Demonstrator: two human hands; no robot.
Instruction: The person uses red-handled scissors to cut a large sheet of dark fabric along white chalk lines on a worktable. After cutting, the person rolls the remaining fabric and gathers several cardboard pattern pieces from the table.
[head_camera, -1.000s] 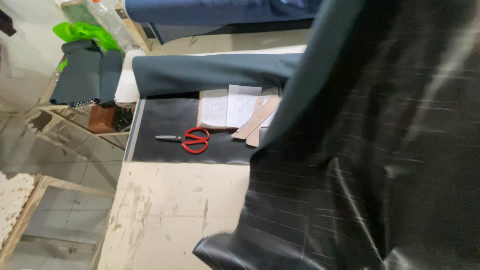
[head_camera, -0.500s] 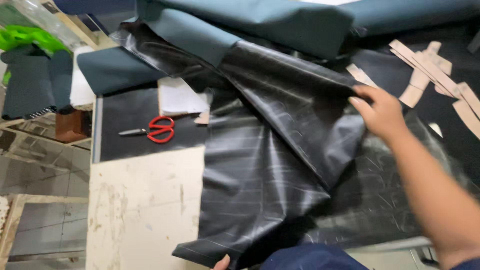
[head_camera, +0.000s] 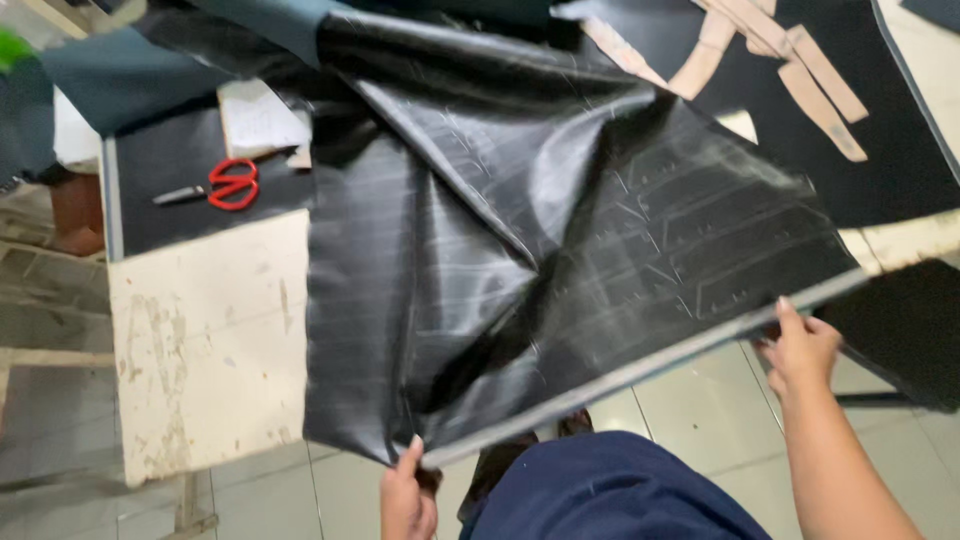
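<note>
Both hands apparently gripping sheet edge

Glossy black leatherette sheet with faint pale chalk lines (pattern outlines), red-handled scissors, tan paper pattern pieces, a worn cream tabletop.

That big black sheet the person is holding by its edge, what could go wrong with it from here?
The black sheet is creased and bunched near the middle, so folds might set or its chalk-like markings smear. The left hand and right hand grip only its near edge, so it could slip toward the floor. Dragging it might also catch the red scissors or paper patterns.
</note>
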